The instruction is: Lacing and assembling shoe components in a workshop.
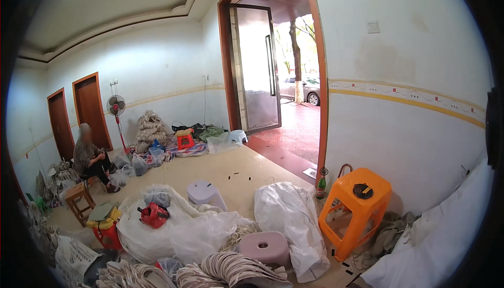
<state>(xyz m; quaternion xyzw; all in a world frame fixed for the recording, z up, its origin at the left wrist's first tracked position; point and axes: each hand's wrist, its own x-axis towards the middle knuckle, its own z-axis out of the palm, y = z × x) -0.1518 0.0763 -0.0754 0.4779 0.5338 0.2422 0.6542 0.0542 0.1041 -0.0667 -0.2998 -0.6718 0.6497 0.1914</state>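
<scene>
I can't tell how the wearer's fingers are set; curved pale pieces (227,270) fan out at six o'clock near a mauve stool (264,255), an orange stool (376,187) at four.

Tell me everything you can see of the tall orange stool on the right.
The orange stool looks like glossy moulded plastic: a squarish seat with rounded corners, on splayed legs with large openings between them. It stands upright on the pale floor, near the right-hand wall. A dark round item lies on its seat. A green bottle stands to its left and a dark bundle of cloth lies to its right; whether either touches it is unclear.
</scene>
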